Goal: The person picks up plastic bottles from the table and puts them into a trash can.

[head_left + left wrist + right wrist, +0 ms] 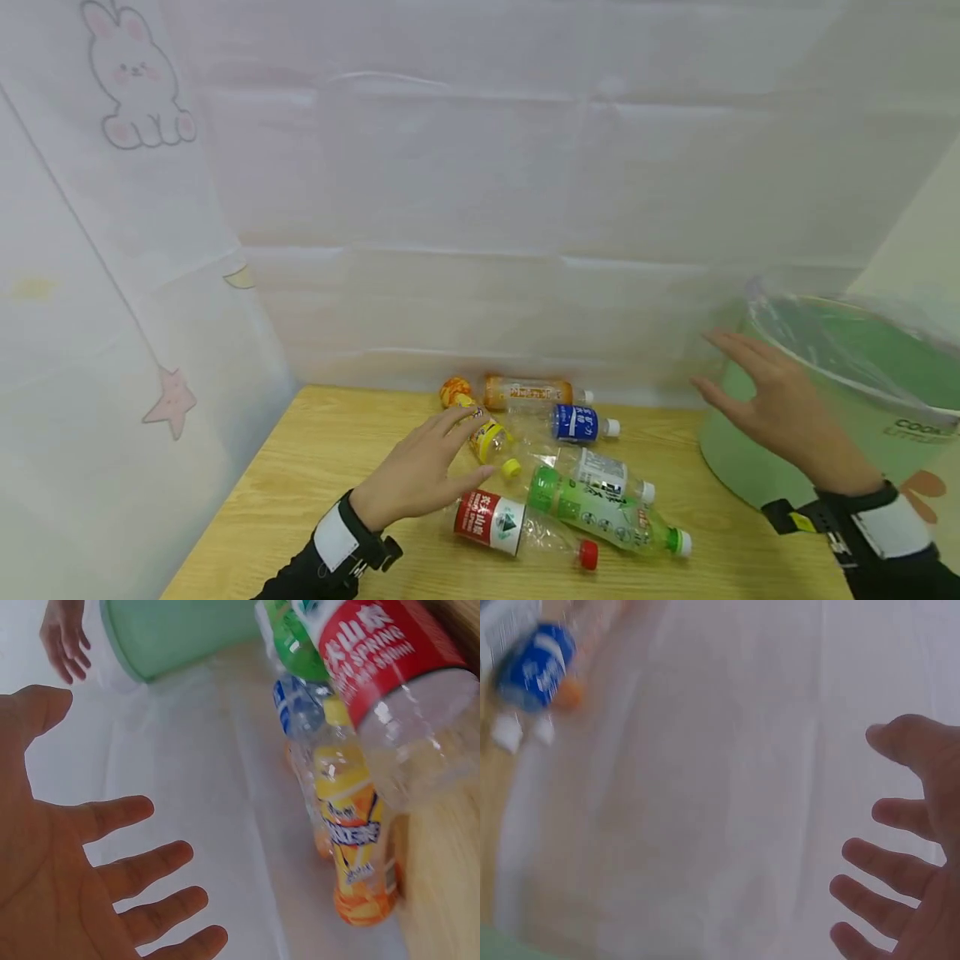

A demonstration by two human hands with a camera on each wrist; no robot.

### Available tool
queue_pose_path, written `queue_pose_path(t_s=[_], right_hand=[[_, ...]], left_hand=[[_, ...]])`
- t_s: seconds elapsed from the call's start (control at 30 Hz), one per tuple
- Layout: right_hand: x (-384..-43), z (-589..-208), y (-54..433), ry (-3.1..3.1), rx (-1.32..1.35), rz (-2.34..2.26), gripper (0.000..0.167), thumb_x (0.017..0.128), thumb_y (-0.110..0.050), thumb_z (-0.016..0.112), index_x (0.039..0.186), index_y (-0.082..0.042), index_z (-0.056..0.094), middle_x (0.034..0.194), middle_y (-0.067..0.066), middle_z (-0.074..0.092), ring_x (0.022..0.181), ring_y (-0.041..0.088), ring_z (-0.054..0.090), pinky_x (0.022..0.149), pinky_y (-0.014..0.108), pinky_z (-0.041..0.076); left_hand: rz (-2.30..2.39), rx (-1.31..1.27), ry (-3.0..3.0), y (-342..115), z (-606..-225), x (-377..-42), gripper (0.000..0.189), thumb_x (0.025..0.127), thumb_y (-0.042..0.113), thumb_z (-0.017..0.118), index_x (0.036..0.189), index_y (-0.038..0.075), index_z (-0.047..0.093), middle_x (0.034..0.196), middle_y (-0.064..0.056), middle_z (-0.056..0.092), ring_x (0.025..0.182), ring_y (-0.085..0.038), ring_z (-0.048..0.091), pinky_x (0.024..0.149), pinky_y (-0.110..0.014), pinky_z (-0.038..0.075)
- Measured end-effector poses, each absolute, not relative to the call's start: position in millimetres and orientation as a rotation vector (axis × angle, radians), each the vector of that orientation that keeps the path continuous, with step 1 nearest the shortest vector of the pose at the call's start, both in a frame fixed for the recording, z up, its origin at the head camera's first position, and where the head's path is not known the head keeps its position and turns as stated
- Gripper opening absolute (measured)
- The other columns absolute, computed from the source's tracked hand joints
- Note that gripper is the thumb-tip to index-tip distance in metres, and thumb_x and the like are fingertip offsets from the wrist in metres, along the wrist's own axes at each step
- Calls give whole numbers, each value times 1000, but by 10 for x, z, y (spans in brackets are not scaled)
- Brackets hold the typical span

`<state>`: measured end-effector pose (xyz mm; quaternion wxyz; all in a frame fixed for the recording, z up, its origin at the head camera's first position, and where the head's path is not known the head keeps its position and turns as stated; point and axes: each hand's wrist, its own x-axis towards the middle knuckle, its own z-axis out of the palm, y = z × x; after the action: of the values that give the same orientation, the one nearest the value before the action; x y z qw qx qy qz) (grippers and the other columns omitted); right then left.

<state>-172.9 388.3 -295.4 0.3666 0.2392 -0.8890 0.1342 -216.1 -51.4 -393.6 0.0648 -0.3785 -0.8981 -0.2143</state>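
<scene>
My left hand [420, 475] hovers over the left side of a group of plastic bottles, its fingers spread and holding nothing. Nearest to it are a bottle with a red and white label [491, 521] and a red cap, and a yellow-labelled bottle [352, 832] with a yellow cap. Beyond lie an orange-labelled bottle [528, 391], a blue-labelled bottle [576, 423], a white-labelled clear bottle [603, 473] and a green bottle [600, 510], all on their sides. My right hand [780, 408], fingers extended and holding nothing, is raised in front of the green bin [731, 458].
The bin stands at the right of the wooden table [300, 483], with a clear plastic liner [810, 333] over its rim. A pale sheet [480, 183] covers the wall behind the table. At the left, the sheet carries a rabbit drawing [138, 83].
</scene>
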Motion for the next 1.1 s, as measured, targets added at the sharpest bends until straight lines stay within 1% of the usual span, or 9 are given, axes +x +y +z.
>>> queue_pose_path(t_s=[0.07, 0.2, 0.33, 0.47, 0.57, 0.7, 0.83, 1.0, 1.1], right_hand=[[-1741, -3095, 3690, -2318, 650, 378, 74, 77, -13, 88, 144, -6, 57, 139, 24, 56, 121, 49, 53, 92, 68, 44], [-1723, -3437, 3347, -2394, 710, 398, 75, 80, -21, 87, 147, -7, 54, 143, 22, 53, 122, 47, 54, 91, 67, 46], [-1674, -3781, 3079, -2467, 746, 358, 76, 85, -32, 84, 150, -10, 51, 146, 20, 50, 119, 45, 57, 88, 67, 49], [-1618, -4024, 2911, -2552, 746, 324, 77, 89, -45, 79, 152, -12, 49, 150, 18, 46, 120, 45, 56, 87, 67, 49], [-1589, -4116, 2844, -2598, 734, 339, 77, 90, -49, 76, 153, -13, 49, 151, 18, 46, 123, 47, 54, 90, 70, 46], [-1579, -4180, 2804, -2616, 719, 358, 76, 90, -50, 75, 152, -14, 49, 149, 17, 48, 125, 47, 52, 91, 71, 45], [-1580, -4235, 2778, -2633, 714, 373, 76, 91, -51, 74, 153, -16, 48, 148, 17, 49, 125, 47, 52, 89, 72, 45], [-1561, -4260, 2760, -2651, 699, 396, 75, 91, -52, 73, 153, -17, 49, 147, 16, 50, 123, 45, 54, 88, 70, 47], [-1545, -4272, 2758, -2660, 697, 411, 75, 91, -52, 73, 152, -17, 49, 148, 16, 50, 124, 44, 54, 88, 69, 47]], left_hand=[[-638, -1107, -2728, -597, -3971, -2168, 74, 100, 68, 43, 157, 21, 41, 158, -8, 36, 141, -34, 38, 109, -57, 37], [-642, -1064, -2730, -707, -4043, -2175, 71, 100, 66, 45, 155, 20, 44, 157, -8, 38, 139, -35, 40, 108, -58, 38], [-639, -1048, -2722, -770, -4100, -2169, 69, 101, 63, 48, 154, 19, 46, 153, -10, 43, 140, -37, 39, 109, -58, 36], [-634, -1038, -2738, -810, -4150, -2158, 68, 101, 61, 51, 155, 19, 45, 153, -11, 43, 142, -40, 36, 110, -60, 34], [-643, -1030, -2758, -834, -4182, -2147, 69, 101, 61, 51, 155, 19, 44, 154, -12, 42, 143, -41, 34, 110, -61, 33], [-668, -1030, -2778, -856, -4216, -2136, 71, 101, 63, 49, 154, 17, 45, 155, -12, 41, 143, -41, 33, 111, -61, 33], [-719, -1038, -2804, -867, -4249, -2120, 69, 100, 61, 51, 154, 18, 46, 156, -12, 40, 144, -41, 32, 110, -62, 32], [-719, -1076, -2824, -877, -4294, -2119, 72, 97, 62, 57, 153, 16, 47, 155, -13, 41, 143, -43, 32, 109, -63, 33], [-676, -1130, -2820, -874, -4364, -2122, 77, 92, 62, 65, 151, 15, 49, 153, -13, 43, 141, -43, 35, 108, -62, 35]])
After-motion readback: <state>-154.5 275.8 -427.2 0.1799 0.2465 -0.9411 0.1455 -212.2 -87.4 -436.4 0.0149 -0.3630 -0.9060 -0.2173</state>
